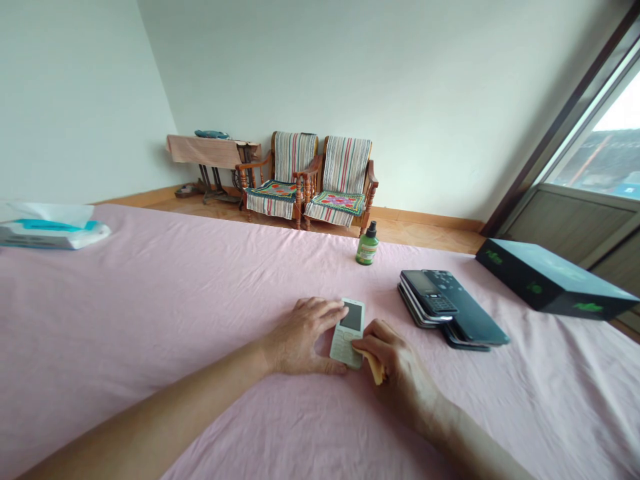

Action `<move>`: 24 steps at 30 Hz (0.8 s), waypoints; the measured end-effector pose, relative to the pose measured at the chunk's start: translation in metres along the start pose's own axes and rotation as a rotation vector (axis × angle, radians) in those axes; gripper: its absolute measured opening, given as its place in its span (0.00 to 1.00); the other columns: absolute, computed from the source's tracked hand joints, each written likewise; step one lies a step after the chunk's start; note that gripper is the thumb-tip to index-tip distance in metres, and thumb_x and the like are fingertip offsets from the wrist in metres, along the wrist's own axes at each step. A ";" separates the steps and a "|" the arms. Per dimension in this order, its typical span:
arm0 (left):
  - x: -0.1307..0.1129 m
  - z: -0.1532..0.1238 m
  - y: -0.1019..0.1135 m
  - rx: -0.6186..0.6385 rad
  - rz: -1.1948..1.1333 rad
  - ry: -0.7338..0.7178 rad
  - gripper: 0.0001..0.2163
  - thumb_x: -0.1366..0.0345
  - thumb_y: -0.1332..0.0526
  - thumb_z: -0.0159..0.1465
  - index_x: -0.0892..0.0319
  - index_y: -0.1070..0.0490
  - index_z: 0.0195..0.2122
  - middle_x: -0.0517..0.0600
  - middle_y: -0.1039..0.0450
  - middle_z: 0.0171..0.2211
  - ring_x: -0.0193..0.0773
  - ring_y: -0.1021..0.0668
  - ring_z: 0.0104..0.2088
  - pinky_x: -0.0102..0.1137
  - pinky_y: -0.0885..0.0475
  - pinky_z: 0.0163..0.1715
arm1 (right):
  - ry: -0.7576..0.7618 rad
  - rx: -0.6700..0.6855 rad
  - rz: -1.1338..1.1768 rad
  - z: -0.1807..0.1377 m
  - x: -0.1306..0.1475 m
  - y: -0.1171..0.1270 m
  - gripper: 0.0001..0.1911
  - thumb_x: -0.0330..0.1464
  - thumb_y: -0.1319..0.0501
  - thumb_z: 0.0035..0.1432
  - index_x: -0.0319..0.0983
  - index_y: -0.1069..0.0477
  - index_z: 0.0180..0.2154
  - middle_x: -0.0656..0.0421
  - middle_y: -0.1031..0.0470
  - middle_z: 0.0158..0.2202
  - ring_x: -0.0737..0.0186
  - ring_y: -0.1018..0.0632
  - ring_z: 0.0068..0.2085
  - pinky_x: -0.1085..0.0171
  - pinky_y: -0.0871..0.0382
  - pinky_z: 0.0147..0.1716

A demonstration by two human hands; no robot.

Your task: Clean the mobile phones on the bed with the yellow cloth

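Note:
A small white keypad phone (pixel 349 330) lies face up on the pink cloth (pixel 175 300). My left hand (pixel 300 337) grips its left edge, fingers curled along the side up to the screen. My right hand (pixel 395 370) is closed in a pinch on a small yellow-orange cloth (pixel 375 367) that presses on the phone's lower keypad.
A pile of dark phones (pixel 445 307) lies just right of my hands. A green spray bottle (pixel 367 245) stands behind them. A black box (pixel 550 279) sits at the far right, a wet-wipes pack (pixel 47 227) at the far left. Two wooden chairs (pixel 310 180) stand by the wall.

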State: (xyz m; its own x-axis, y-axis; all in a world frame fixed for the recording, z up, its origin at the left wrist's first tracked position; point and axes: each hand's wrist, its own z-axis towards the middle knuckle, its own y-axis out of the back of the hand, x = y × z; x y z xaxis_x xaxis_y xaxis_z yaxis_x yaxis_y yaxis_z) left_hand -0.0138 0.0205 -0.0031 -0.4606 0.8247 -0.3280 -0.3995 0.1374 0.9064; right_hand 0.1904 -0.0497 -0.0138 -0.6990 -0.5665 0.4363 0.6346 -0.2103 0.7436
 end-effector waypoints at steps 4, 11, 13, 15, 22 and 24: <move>0.000 0.000 0.000 -0.004 0.007 0.000 0.41 0.39 0.38 0.52 0.56 0.43 0.62 0.58 0.40 0.61 0.54 0.38 0.60 0.47 0.44 0.57 | 0.001 -0.039 -0.036 0.001 -0.004 -0.001 0.14 0.21 0.47 0.55 0.39 0.24 0.34 0.56 0.32 0.29 0.62 0.31 0.30 0.65 0.38 0.27; 0.001 -0.001 -0.001 0.005 0.012 0.004 0.41 0.38 0.39 0.53 0.56 0.43 0.62 0.58 0.40 0.61 0.53 0.38 0.60 0.46 0.45 0.58 | 0.020 0.009 -0.155 0.009 -0.006 0.000 0.14 0.22 0.41 0.55 0.43 0.23 0.40 0.55 0.30 0.33 0.59 0.33 0.34 0.62 0.39 0.33; 0.001 -0.001 -0.001 0.007 0.017 0.003 0.41 0.38 0.39 0.53 0.57 0.43 0.62 0.58 0.40 0.61 0.53 0.38 0.60 0.46 0.45 0.58 | 0.025 0.017 -0.168 0.009 -0.004 0.000 0.14 0.23 0.40 0.55 0.44 0.23 0.41 0.56 0.30 0.34 0.59 0.33 0.35 0.62 0.39 0.33; 0.001 0.000 0.000 0.012 0.022 0.002 0.41 0.39 0.39 0.53 0.57 0.43 0.62 0.58 0.40 0.61 0.53 0.38 0.60 0.46 0.45 0.58 | 0.031 0.017 -0.171 0.009 -0.003 0.000 0.13 0.23 0.39 0.56 0.43 0.23 0.40 0.56 0.30 0.34 0.60 0.33 0.35 0.61 0.40 0.34; 0.001 0.000 -0.001 0.009 0.009 0.000 0.41 0.39 0.38 0.53 0.56 0.43 0.62 0.58 0.40 0.61 0.53 0.38 0.60 0.47 0.45 0.58 | 0.006 0.074 -0.196 0.013 0.007 0.004 0.08 0.24 0.39 0.56 0.40 0.24 0.34 0.56 0.30 0.33 0.59 0.32 0.36 0.60 0.40 0.36; 0.002 0.000 -0.001 0.004 0.007 -0.001 0.41 0.39 0.37 0.52 0.56 0.43 0.62 0.58 0.40 0.61 0.53 0.38 0.60 0.47 0.45 0.58 | 0.008 0.076 -0.183 0.014 0.010 0.004 0.09 0.23 0.39 0.55 0.40 0.24 0.36 0.55 0.29 0.34 0.58 0.31 0.36 0.60 0.39 0.36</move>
State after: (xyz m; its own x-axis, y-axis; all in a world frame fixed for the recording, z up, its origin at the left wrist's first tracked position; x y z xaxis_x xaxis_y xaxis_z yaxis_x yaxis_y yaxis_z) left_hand -0.0137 0.0217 -0.0048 -0.4631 0.8261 -0.3211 -0.3932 0.1332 0.9098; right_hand 0.1814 -0.0455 0.0008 -0.7977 -0.5306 0.2867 0.4702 -0.2494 0.8466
